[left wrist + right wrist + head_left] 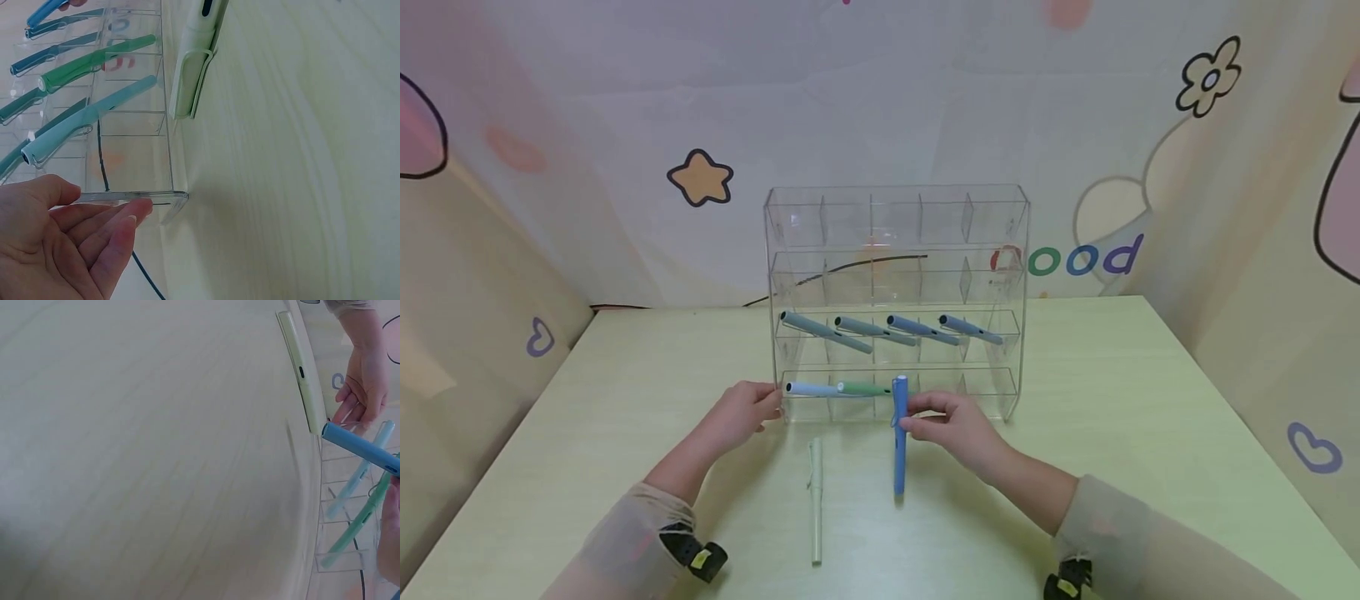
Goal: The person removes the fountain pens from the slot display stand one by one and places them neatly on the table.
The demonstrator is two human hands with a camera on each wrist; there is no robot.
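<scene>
A clear acrylic pen rack (1024, 300) with tiered, divided shelves stands upright on the table. My left hand (741, 415) grips its left side panel near the bottom, thumb on one face and fingers on the other in the left wrist view. Between thumb and fingers, my right hand (958, 429) pinches a blue pen (900, 454), held nearly vertical before the lowest shelf. A light blue pen (808, 389) and a green pen (863, 388) lie slanted in that shelf's left compartments. On the table in front lies a pale green pen (816, 508), its clip facing left.
One shelf higher, several blue-toned pens, among them a leftmost teal-blue pen (823, 332), rest slanted side by side. The upper two shelves hold no pens. Behind the table (647, 358) hangs a patterned cloth (895, 100), with a dark cable (842, 268) showing through the rack.
</scene>
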